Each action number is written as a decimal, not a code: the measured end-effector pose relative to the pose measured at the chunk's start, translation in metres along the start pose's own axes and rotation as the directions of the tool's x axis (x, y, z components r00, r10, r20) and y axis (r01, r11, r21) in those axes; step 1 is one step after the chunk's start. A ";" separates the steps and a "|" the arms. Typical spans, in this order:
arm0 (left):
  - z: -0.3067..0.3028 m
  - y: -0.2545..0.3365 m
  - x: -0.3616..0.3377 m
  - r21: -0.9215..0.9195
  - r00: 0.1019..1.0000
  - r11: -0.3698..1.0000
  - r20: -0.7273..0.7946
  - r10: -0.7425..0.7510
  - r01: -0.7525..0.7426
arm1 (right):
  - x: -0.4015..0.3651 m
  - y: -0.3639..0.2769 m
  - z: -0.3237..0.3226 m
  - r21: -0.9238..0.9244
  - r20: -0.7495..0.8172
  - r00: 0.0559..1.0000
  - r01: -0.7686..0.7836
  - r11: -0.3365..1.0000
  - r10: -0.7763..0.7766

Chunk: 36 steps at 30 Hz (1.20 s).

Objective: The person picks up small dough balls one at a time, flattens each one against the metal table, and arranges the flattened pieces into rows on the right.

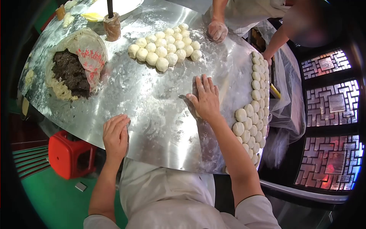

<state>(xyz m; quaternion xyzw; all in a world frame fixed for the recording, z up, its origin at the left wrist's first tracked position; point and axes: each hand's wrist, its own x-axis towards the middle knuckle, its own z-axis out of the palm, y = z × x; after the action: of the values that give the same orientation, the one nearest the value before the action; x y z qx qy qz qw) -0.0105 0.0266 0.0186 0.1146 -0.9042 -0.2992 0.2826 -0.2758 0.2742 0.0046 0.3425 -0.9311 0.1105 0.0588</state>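
Observation:
My right hand (207,101) lies palm down over the floury steel table (152,107), fingers stretched out and spread. A pale edge, which looks like a dough piece (197,114), peeks out under its palm; the rest is hidden. Near the front edge of the table, my left hand (116,136) rests with fingers extended and nothing in it. Beyond my hands sits a cluster of round dough balls (161,50). Rows of flattened dough rounds (256,84) line the table's right side, close to my right forearm.
A plastic bag (93,45) holding dark filling (70,72) lies open at the left. Behind it stands a brown cylinder with a dark rod (112,28). Another person's floury fist (218,30) rests at the far edge; their other hand is by the rounds. A red stool (63,154) stands lower left.

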 end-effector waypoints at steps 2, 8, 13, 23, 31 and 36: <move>-0.001 0.001 -0.001 -0.005 1.000 1.000 0.008 0.014 -0.014 | 0.000 -0.001 -0.004 0.002 0.009 1.000 0.021 1.000 -0.021; 0.001 0.000 -0.001 -0.019 1.000 1.000 -0.009 0.023 -0.023 | -0.056 0.006 -0.050 0.301 0.124 0.990 -0.107 0.947 0.072; 0.000 0.000 -0.001 -0.010 1.000 1.000 -0.016 0.020 -0.020 | -0.100 -0.028 -0.069 0.488 0.085 0.989 0.067 0.870 -0.124; 0.003 -0.002 -0.004 0.020 1.000 1.000 -0.018 0.001 -0.001 | -0.055 -0.055 -0.016 0.065 0.046 0.996 0.068 0.996 -0.071; 0.002 -0.004 -0.004 -0.016 1.000 1.000 0.006 -0.024 0.024 | -0.117 -0.024 -0.051 0.471 0.142 0.988 -0.015 0.882 -0.059; 0.001 -0.002 -0.004 0.022 0.999 1.000 0.051 -0.004 0.002 | -0.103 0.023 -0.086 0.499 0.033 0.979 -0.191 0.845 0.202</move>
<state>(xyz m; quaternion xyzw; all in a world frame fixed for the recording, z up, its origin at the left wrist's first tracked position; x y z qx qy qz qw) -0.0074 0.0269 0.0150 0.1113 -0.9141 -0.2927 0.2578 -0.2098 0.3773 0.0652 0.2476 -0.9002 0.3566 -0.0336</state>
